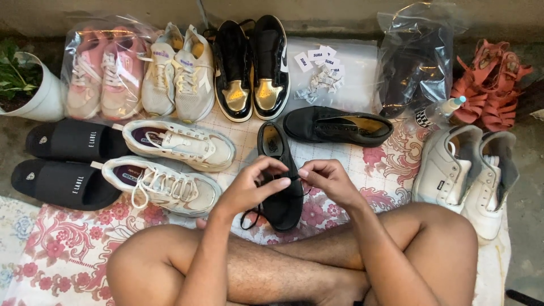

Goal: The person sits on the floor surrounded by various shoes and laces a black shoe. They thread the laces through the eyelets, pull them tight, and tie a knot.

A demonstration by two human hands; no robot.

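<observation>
Sitting cross-legged on a flowery pink and white cloth [68, 243], a person works on a black lace-up shoe [280, 175] that lies on the cloth just in front of the crossed legs, its toe pointing toward the person. The left hand [252, 184] and the right hand [323, 178] meet over the middle of this shoe. The fingers of both hands are pinched together on the black shoelace [249, 218], and a loop of that lace hangs down beside the shoe near the left wrist.

The other black lace-up shoe [337, 124] lies on its side just behind, with its tan inside showing. To the left sit two white and grey running shoes [175, 164], and next to them two black slide sandals [65, 161]. Along the back wall are pink sneakers in a clear plastic bag [105, 73], a pair of cream sneakers [178, 73], and shiny black and gold high-top shoes [252, 68]. A clear bag with small white paper tags [323, 68] lies beside them, then a crinkly clear bag holding something dark [413, 62]. A small plastic spray bottle [439, 110] rests near white leather sneakers [467, 173] on the right. Red strappy sandals [490, 85] sit in the far corner. A white plant pot with green leaves [34, 90] stands on the far left.
</observation>
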